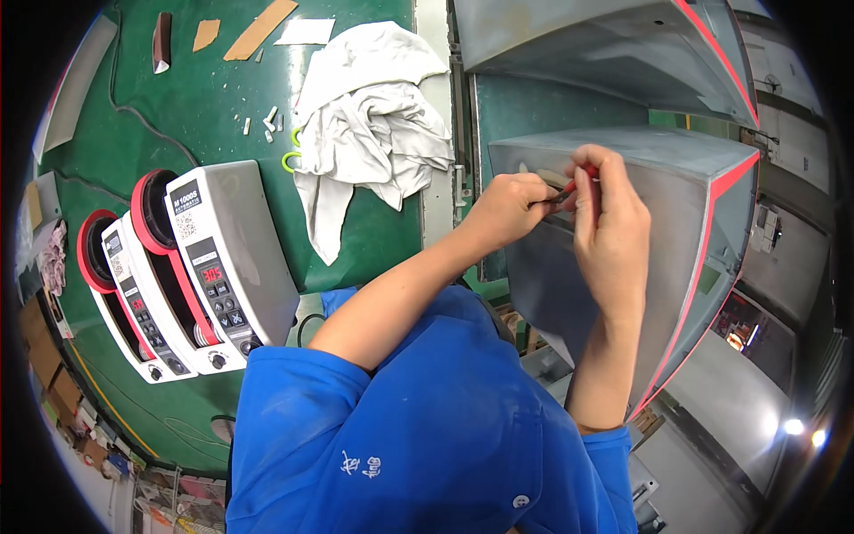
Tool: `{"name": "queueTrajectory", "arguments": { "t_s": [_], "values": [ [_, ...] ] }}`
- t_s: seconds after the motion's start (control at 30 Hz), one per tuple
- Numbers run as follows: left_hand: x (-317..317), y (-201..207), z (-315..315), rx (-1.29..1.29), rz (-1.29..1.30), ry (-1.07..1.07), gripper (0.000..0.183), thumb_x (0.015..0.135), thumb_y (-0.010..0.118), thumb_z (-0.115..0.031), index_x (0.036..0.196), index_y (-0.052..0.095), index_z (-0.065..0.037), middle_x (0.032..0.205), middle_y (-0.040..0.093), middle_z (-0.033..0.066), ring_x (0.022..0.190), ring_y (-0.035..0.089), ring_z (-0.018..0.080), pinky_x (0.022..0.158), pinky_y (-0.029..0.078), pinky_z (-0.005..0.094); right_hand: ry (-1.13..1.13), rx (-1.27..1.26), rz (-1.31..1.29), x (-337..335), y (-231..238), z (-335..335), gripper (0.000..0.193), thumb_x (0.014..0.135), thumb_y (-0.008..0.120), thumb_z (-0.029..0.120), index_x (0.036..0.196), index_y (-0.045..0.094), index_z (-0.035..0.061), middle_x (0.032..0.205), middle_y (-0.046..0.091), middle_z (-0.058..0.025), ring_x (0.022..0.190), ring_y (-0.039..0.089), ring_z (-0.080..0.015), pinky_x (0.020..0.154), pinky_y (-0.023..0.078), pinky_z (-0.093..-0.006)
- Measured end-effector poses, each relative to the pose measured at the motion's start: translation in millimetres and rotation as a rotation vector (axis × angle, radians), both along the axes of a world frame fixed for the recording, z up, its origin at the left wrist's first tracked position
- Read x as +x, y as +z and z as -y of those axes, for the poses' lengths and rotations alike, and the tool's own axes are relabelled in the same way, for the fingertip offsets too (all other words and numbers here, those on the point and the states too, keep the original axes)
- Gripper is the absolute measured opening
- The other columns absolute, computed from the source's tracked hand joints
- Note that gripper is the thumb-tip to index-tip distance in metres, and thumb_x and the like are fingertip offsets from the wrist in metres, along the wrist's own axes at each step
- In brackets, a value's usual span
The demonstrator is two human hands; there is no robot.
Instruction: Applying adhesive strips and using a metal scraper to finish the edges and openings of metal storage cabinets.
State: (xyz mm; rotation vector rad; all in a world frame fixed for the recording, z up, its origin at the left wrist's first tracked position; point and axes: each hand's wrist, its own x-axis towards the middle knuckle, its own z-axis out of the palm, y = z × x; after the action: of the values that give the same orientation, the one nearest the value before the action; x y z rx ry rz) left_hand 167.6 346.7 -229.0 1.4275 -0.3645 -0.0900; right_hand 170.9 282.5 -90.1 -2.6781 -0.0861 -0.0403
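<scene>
Both my hands meet in front of a large grey metal housing (pixel 578 267) whose edges carry a red strip (pixel 703 240). My right hand (pixel 614 222) is closed in a pinch round a small, thin red-and-black piece (pixel 587 171); its exact kind is not clear. Just left of it, my left hand (pixel 516 206) has its fingertips pressed together at the dark end of that piece. What lies between the left fingertips is mostly hidden.
White tape dispensers (pixel 240 222) with red rolls stand on the green table (pixel 240 142) at left. A crumpled white cloth (pixel 374 116) partly covers green-handled scissors (pixel 291 162). Another grey housing (pixel 587 36) stands at the far right. Cardboard scraps (pixel 258 28) lie at the back.
</scene>
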Motion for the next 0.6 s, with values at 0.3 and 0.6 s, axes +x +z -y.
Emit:
{"name": "queueTrajectory", "arguments": {
  "t_s": [0.3,0.6],
  "values": [
    [-3.8,2.4,-1.7,0.022,-0.042,0.046,0.011,0.068,0.06,-0.003,0.079,0.065,-0.003,0.068,0.058,0.0128,0.065,0.057,0.0305,0.06,0.046,0.0367,-0.026,0.006,-0.031,-5.5,-3.7,-5.0,0.014,0.084,0.047,0.002,0.098,0.051,0.0027,0.082,0.057,-0.0156,0.071,0.059,-0.031,0.062,0.046,-0.0352],
    [-0.1,4.9,-2.6,-0.008,0.025,0.013,0.01,0.068,0.059,-0.004,0.076,0.064,-0.002,0.069,0.057,0.0128,0.066,0.057,0.0303,0.061,0.046,0.0373,-0.067,0.027,-0.032,-5.0,-1.9,-3.3,0.015,0.085,0.045,0.003,0.1,0.05,0.0036,0.078,0.057,-0.0147,0.07,0.059,-0.0306,0.061,0.046,-0.0359]
  ]
}}
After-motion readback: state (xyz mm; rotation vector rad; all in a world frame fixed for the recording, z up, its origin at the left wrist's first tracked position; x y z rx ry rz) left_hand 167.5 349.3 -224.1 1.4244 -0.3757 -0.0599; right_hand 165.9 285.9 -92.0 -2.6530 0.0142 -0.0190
